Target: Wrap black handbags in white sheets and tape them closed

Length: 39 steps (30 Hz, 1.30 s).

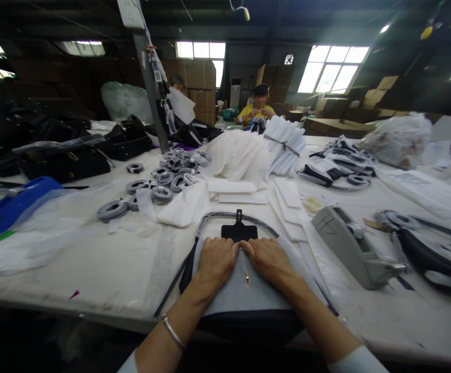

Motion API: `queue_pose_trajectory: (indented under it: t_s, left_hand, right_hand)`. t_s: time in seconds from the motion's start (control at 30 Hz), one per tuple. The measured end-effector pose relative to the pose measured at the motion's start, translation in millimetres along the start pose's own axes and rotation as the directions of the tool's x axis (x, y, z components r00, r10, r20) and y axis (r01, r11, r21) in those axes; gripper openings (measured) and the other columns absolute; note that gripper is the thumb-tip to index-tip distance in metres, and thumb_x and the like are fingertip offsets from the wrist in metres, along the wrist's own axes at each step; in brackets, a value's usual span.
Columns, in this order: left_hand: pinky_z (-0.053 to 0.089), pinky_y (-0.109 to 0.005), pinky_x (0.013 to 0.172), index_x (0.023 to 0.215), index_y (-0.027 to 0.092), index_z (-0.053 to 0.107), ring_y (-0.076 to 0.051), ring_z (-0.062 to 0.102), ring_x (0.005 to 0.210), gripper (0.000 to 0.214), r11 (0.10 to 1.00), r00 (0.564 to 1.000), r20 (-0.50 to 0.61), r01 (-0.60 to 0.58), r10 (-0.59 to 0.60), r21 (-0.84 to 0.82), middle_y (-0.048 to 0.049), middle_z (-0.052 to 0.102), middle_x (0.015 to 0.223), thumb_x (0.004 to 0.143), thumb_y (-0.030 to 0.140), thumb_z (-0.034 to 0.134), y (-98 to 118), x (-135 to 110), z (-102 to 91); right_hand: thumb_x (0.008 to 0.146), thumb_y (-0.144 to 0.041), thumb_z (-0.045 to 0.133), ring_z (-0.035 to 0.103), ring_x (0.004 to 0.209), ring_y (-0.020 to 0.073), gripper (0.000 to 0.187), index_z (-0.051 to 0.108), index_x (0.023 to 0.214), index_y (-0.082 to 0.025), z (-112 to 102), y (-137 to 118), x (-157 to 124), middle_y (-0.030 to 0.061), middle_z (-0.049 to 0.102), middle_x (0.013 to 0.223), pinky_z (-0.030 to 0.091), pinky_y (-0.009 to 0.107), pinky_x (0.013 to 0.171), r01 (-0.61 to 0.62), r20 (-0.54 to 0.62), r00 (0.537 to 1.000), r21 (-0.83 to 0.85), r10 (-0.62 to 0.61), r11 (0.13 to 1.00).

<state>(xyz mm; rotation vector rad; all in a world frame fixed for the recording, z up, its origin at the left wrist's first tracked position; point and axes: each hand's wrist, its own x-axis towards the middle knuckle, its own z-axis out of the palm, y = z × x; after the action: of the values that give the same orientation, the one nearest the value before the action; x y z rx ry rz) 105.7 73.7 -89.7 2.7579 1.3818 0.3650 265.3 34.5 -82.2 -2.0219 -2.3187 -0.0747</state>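
Observation:
Both my hands rest side by side on a grey-white fabric sheet [244, 292] that covers a dark bag at the near table edge. My left hand [216, 260] and my right hand [267, 257] have their fingers curled down, pressing or pinching the sheet's far edge. Just beyond the fingers a black tag-shaped flap [239, 231] sticks out, and a dark strap [210, 220] arcs around it. A small gold fitting [246, 278] shows on the sheet between my wrists.
A grey tape dispenser [352, 246] lies to the right. Rolls of grey tape [163, 181] and stacks of white sheets [244, 155] sit farther back. Black bags [66, 160] at left, a blue item [11, 204]. Two people work at the far end.

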Motion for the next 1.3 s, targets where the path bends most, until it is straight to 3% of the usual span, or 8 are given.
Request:
queue_pose_trajectory:
  t_s: [0.1,0.23,0.33,0.5,0.73,0.9,1.07,1.3]
  left_hand:
    - [0.042,-0.042,0.081,0.092,0.017,0.065,-0.025,0.065,0.079,0.031,1.000,1.000,0.016,-0.021,0.022,-0.019,-0.0083,0.070,0.081,0.101,0.026,0.037,-0.5,1.1,2.0]
    - [0.043,-0.044,0.080,0.095,0.014,0.063,-0.027,0.066,0.079,0.032,0.998,0.998,-0.017,0.057,-0.058,-0.034,-0.0111,0.069,0.080,0.101,0.024,0.032,-0.3,0.6,6.7]
    - [0.043,-0.041,0.080,0.101,0.012,0.059,-0.026,0.066,0.080,0.028,0.991,0.991,-0.043,0.124,-0.126,-0.050,-0.0122,0.068,0.081,0.099,0.018,0.032,-0.6,0.9,9.5]
    - [0.044,-0.038,0.080,0.101,0.014,0.058,-0.025,0.066,0.082,0.020,0.985,0.987,-0.063,0.141,-0.147,-0.096,-0.0109,0.069,0.081,0.097,0.018,0.038,-1.5,2.1,11.8]
    - [0.046,-0.036,0.079,0.097,0.017,0.055,-0.022,0.065,0.077,0.018,0.943,0.966,-0.128,0.183,-0.225,-0.277,-0.0059,0.066,0.079,0.091,0.009,0.040,-4.4,0.7,12.3]
    - [0.049,-0.034,0.083,0.094,0.020,0.048,-0.020,0.061,0.091,0.025,0.835,0.883,-0.241,0.248,-0.404,-0.491,-0.0067,0.061,0.094,0.080,0.002,0.038,-16.3,1.7,9.9]
    - [0.050,-0.033,0.087,0.089,0.022,0.046,-0.017,0.062,0.092,0.030,0.729,0.831,-0.264,0.225,-0.490,-0.646,-0.0037,0.061,0.093,0.072,-0.001,0.037,-24.0,5.8,12.8]
    - [0.049,-0.035,0.086,0.081,0.022,0.049,-0.018,0.061,0.085,0.024,0.675,0.827,-0.243,0.206,-0.507,-0.709,-0.0026,0.062,0.084,0.072,0.002,0.038,-23.2,5.9,8.8]
  right_hand:
    - [0.105,-0.035,0.028,0.069,0.078,0.0211,0.039,0.066,0.105,-0.028,0.8,1.5,3.8,0.0037,0.075,0.086,0.043,0.034,0.074,-0.009,0.050,0.999,-0.006,0.009,1.000]
    - [0.104,-0.038,0.030,0.070,0.079,0.0237,0.040,0.065,0.099,-0.021,6.7,0.6,6.0,0.0090,0.074,0.084,0.047,0.035,0.075,-0.133,0.041,0.990,0.008,0.133,0.991]
    - [0.100,-0.040,0.042,0.068,0.095,0.0275,0.032,0.059,0.112,-0.016,17.1,1.0,6.5,0.0137,0.071,0.098,0.048,0.038,0.084,-0.257,-0.091,0.960,0.090,0.265,0.962]
    - [0.089,-0.036,0.055,0.051,0.127,0.0334,0.063,0.033,0.143,-0.013,34.4,10.3,9.5,0.0213,0.053,0.137,0.042,0.047,0.102,-0.232,-0.237,0.921,0.305,0.309,0.924]
    - [0.084,-0.039,0.061,0.064,0.092,0.0232,0.067,0.037,0.145,-0.023,17.7,21.3,4.9,0.0043,0.065,0.098,0.050,0.042,0.090,-0.078,-0.221,0.908,0.744,0.355,0.663]
    - [0.087,-0.035,0.060,0.061,0.086,0.0207,0.031,0.067,0.116,-0.026,5.4,12.1,-4.2,0.0032,0.063,0.089,0.051,0.037,0.085,0.087,-0.314,0.933,0.668,0.174,0.739]
    - [0.090,-0.023,0.054,0.058,0.115,0.0239,0.021,0.068,0.106,-0.025,-2.5,2.2,-15.0,0.0080,0.066,0.117,0.044,0.045,0.104,0.306,-0.430,0.902,0.554,-0.048,0.774]
    - [0.093,-0.022,0.057,0.051,0.130,0.0227,0.035,0.063,0.127,-0.024,-30.3,6.9,-37.0,0.0080,0.065,0.129,0.041,0.043,0.111,0.441,-0.213,0.890,0.619,-0.402,0.650]
